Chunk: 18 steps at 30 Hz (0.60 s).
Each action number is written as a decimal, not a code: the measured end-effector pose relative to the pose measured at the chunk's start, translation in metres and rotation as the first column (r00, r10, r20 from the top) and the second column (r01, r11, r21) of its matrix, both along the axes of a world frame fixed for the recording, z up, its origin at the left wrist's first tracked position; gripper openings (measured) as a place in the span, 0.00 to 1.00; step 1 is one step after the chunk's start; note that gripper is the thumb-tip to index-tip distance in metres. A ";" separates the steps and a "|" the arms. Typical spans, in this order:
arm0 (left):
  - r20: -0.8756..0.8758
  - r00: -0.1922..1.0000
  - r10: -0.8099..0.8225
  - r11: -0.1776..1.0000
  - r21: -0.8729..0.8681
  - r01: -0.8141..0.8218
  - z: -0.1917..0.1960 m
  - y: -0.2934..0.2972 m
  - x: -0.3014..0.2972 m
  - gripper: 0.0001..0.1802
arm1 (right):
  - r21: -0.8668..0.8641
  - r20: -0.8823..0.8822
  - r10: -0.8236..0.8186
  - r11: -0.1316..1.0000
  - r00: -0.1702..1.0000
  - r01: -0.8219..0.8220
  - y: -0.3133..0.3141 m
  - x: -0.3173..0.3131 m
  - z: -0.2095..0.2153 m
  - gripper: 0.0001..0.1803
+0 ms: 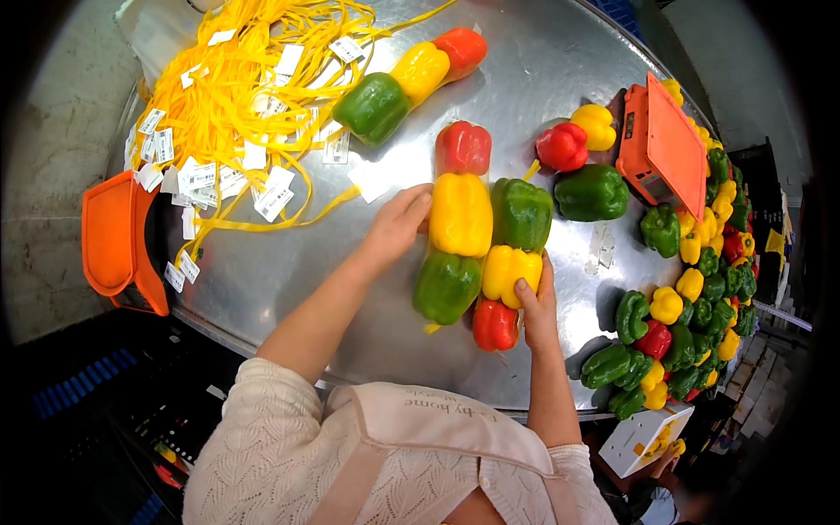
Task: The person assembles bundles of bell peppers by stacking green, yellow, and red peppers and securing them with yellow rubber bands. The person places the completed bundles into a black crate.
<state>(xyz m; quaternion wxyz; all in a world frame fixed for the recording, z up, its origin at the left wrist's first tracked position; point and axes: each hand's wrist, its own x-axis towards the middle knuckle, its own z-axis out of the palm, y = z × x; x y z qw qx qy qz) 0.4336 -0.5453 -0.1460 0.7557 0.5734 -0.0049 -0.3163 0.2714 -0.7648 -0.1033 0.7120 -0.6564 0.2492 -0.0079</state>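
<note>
Two packs of bell peppers in clear film lie side by side in front of me. The left pack [461, 214] runs red, yellow, green from far to near; the right pack [514, 274] runs green, yellow, red. My left hand [401, 223] holds the left pack's outer side by the yellow pepper, its fingertips partly hidden. On the right pack's outer side, my right hand [538, 306] grips with its thumb on top and its fingers out of sight. A third pack [418, 72], green, yellow and red, rests farther off.
Yellow tag straps with white labels [254, 114] heap at the far left, near an orange scale [118, 232]. Another orange scale [662, 144] stands right, by loose peppers [592, 192]. A big pile of peppers [691, 315] covers the metal table's [402, 367] right end. A person's hand is by a white box [626, 442].
</note>
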 end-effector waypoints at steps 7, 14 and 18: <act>-0.170 0.985 0.041 0.998 -0.044 -0.049 0.017 -0.003 0.005 0.25 | -0.001 -0.001 -0.025 1.000 1.000 0.025 0.001 0.001 0.000 0.45; -0.210 0.977 0.030 0.999 0.024 -0.025 0.019 -0.020 0.011 0.30 | 0.079 -0.002 -0.025 0.997 1.000 0.025 -0.009 0.002 0.001 0.43; -0.189 0.979 -0.070 0.996 -0.067 0.058 0.027 -0.026 0.016 0.26 | 0.129 -0.029 -0.051 0.990 0.998 0.054 -0.014 0.003 0.002 0.44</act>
